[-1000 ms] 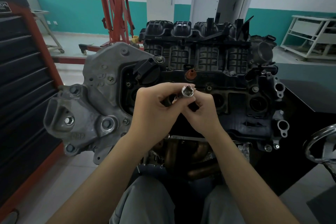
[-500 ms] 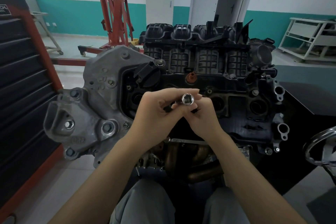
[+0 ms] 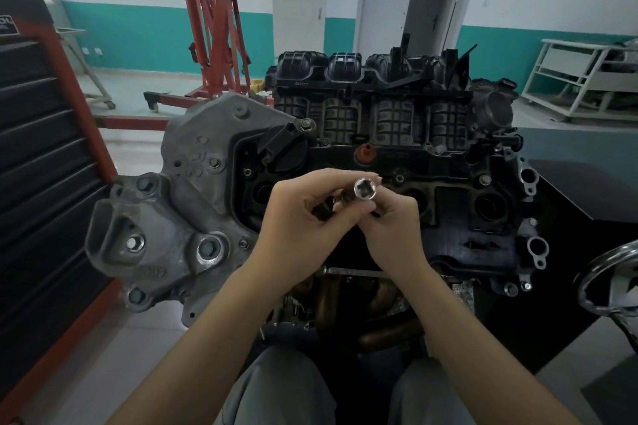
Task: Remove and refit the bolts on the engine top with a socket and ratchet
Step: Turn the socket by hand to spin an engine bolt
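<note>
The left hand [image 3: 293,217] and the right hand [image 3: 390,221] meet in front of the engine top [image 3: 448,190], both with curled fingers pinching a chrome socket [image 3: 365,189] held between them. The socket's open end faces up toward the camera, and its dark inside shows. It sits on a dark tool shaft [image 3: 322,210] that runs to 8 o'clock into the left palm; whether this is the ratchet, I cannot tell. The left thumb and forefinger close over the shaft just behind the socket, and the right fingertips hold the socket from 4 o'clock.

The hands hover above the engine top without touching it. At 12 o'clock from the socket stands an orange-brown cap [image 3: 365,152], and beyond it lies the black ribbed intake manifold [image 3: 379,107]. At 3 o'clock, a bolt [image 3: 485,179] sits in the dark cover. At 9 o'clock is the grey cast bracket [image 3: 165,217] with several bolt heads.

Farther out, a red engine hoist [image 3: 214,28] stands at 11 o'clock, a black drawer cabinet [image 3: 38,166] fills the 9 o'clock edge, and a white rack [image 3: 580,83] stands at 2 o'clock.
</note>
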The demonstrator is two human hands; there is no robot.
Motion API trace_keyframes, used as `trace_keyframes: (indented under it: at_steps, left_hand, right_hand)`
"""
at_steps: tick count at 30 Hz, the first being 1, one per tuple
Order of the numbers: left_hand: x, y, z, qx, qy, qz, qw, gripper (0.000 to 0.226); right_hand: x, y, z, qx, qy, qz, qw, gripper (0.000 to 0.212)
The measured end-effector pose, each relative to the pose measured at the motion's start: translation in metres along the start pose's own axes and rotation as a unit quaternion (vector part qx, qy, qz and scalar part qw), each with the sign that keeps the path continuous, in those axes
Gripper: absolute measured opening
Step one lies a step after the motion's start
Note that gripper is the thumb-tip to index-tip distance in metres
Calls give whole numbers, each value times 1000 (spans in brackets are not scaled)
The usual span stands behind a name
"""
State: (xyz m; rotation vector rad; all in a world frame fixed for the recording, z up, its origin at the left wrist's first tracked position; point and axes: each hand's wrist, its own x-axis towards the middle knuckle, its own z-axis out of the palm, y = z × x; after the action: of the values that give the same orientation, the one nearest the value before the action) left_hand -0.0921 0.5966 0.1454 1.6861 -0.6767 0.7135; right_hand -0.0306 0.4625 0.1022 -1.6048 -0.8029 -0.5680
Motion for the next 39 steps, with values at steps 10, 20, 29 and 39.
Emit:
trace_keyframes:
  at_steps: [10,20,29,39]
  left_hand:
    - [-1,1,0,-51,11,-26,998,27]
    - [1,2,-1,28,22,16,999,24]
    - [2,8,1,111,28,23,993,20]
    - [2,2,3,4,15,-19,1000,25]
  right_hand:
    - [3,3,-5,-43,-39,-26,998,23]
    - [3,9,-6,-41,-26,-21,999,21]
    - [0,10,-2,-31,16,-28,999,25]
    - [-2,16,2,-15,40,-18,999,16]
